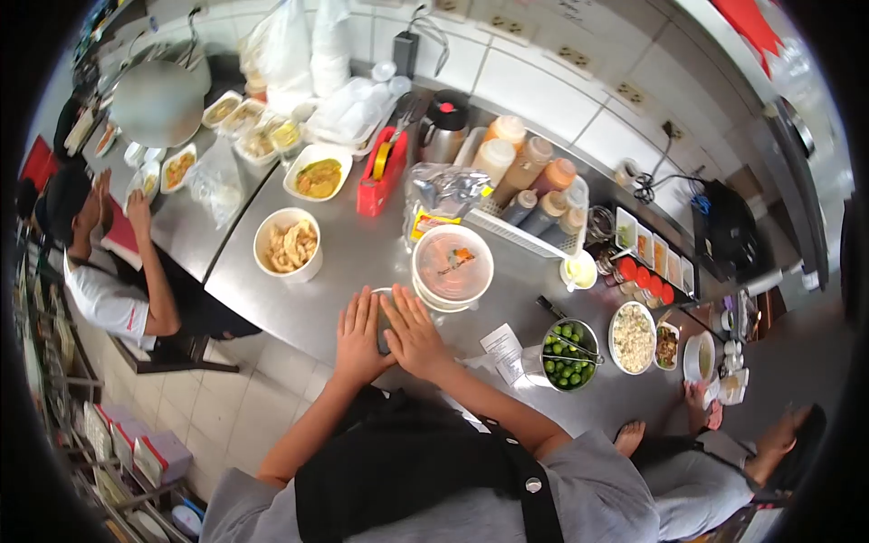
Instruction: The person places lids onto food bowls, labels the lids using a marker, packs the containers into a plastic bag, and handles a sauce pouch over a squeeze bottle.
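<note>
the wearer's two hands (365, 339) on my feed, one lidded round tub (453, 264), one tape dispenser (379, 181), four red-capped jars (642, 278)
</note>
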### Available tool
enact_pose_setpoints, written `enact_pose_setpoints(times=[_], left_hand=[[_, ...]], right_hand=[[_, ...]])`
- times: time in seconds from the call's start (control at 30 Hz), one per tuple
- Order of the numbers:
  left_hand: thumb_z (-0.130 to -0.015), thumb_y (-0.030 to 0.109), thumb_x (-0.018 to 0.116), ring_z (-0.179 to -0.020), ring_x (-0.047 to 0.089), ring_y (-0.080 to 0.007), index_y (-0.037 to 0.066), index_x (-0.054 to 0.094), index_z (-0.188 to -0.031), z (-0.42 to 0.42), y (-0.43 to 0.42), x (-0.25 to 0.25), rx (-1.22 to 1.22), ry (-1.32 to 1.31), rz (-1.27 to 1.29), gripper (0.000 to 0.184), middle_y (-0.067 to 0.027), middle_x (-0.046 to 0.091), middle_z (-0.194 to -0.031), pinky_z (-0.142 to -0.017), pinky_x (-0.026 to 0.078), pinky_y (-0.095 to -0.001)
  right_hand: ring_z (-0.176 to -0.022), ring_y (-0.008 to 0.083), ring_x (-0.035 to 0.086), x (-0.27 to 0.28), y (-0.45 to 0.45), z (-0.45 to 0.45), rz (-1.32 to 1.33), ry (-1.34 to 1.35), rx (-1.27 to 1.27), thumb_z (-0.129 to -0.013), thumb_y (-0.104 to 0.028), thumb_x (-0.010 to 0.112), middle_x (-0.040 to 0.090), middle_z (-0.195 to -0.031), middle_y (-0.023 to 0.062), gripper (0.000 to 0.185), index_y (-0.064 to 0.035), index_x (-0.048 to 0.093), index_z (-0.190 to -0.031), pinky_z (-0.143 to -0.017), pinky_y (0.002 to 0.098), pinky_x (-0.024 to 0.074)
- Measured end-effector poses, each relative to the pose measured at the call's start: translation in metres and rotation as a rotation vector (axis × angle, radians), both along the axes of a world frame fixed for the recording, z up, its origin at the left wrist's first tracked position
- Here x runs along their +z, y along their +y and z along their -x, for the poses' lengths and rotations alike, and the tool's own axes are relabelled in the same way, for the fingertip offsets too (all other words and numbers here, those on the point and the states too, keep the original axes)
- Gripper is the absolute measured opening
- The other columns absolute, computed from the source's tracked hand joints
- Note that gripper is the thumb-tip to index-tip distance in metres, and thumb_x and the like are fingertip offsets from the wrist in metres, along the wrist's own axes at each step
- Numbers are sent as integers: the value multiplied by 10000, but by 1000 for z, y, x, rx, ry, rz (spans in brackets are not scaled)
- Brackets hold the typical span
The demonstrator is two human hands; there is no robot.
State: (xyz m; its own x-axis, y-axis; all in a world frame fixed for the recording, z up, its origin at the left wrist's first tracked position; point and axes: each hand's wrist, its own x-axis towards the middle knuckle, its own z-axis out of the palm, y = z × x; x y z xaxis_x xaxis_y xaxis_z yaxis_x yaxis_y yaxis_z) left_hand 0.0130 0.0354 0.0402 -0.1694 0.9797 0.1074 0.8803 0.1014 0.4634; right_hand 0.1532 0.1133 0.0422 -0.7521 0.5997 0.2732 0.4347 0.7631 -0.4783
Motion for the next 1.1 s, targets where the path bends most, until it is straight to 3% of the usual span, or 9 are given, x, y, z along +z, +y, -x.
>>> enact_pose_setpoints(times=[0.07, 0.13, 0.2, 0.23, 0.4, 0.57, 0.67, 0.77, 1.1], left_hand=[[-739, 446, 698, -1450, 186, -381, 17, 237, -1499, 0, -1, -1, -28, 2, -11, 987, -174, 191, -1576, -1140, 184, -568], [-719, 514, 722, -1450, 182, -376, 12, 238, -1498, 2, -2, -3, -31, 28, 10, 1045, -181, 186, -1577, -1134, 164, -595], [-707, 553, 737, -1454, 166, -380, 13, 230, -1501, 4, -2, 2, -49, 14, -7, 1086, -191, 177, -1577, -1132, 150, -605], [-707, 554, 741, -1454, 163, -382, 11, 229, -1501, 5, -4, 6, -59, 9, 39, 1090, -196, 173, -1577, -1133, 146, -604], [-707, 555, 748, -1455, 146, -399, 38, 254, -1504, 2, -3, 18, -67, 70, 130, 1070, -215, 148, -1580, -1133, 108, -617], [-780, 502, 702, -1449, 124, -445, 79, 298, -1495, -19, -9, 29, 36, 88, 120, 923, -235, 143, -1575, -1137, 38, -623], [-798, 458, 698, -1449, 126, -443, 86, 319, -1483, -32, -15, 24, 97, 58, 63, 867, -235, 156, -1572, -1138, 34, -622], [-798, 351, 715, -1452, 126, -437, 92, 335, -1474, -45, -21, 34, 164, 61, 81, 817, -220, 176, -1571, -1145, 37, -612], [-806, 204, 707, -1454, 151, -415, 111, 346, -1469, -49, -47, 42, 344, 117, 108, 761, -203, 204, -1568, -1147, 85, -605]], right_hand=[[-1430, 420, 207, 1, 2, -7, 64, 44, 79, -943, -219, 510, 204, -1553, 241, 604, -44, 310, -1485, -1156, 500, 193], [-1347, 386, 397, 41, 8, -19, 53, 166, 47, -922, -199, 571, 406, -1456, 232, 506, -71, 470, -1402, -1093, 465, 341], [-1141, 334, 603, 108, 23, -47, 481, -49, 112, -913, -197, 609, 626, -1233, 175, 346, -92, 631, -1242, -964, 407, 479], [-945, 246, 694, 116, 32, -61, 116, 231, -42, -903, -173, 625, 718, -1033, 102, 231, -88, 706, -1102, -836, 355, 538], [-770, 153, 670, 186, 193, -161, 122, 646, -563, -905, -110, 541, 722, -872, 86, 209, 2, 692, -996, -724, 295, 519], [-760, 186, 678, 118, 392, -233, 121, 566, -672, -889, -175, 552, 726, -857, 97, 255, -9, 701, -1010, -717, 300, 519], [-794, 239, 686, 39, 487, -244, 222, 164, -638, -872, -222, 576, 729, -912, 103, 268, -22, 716, -982, -727, 336, 523], [-850, 271, 683, 4, 512, -230, 240, -267, -230, -872, -234, 575, 723, -959, 118, 260, -36, 731, -936, -758, 345, 529], [-922, 246, 672, -15, 516, -197, 606, -473, -294, -828, -87, 584, 702, -1031, 137, 264, -28, 689, -1063, -806, 330, 532]])
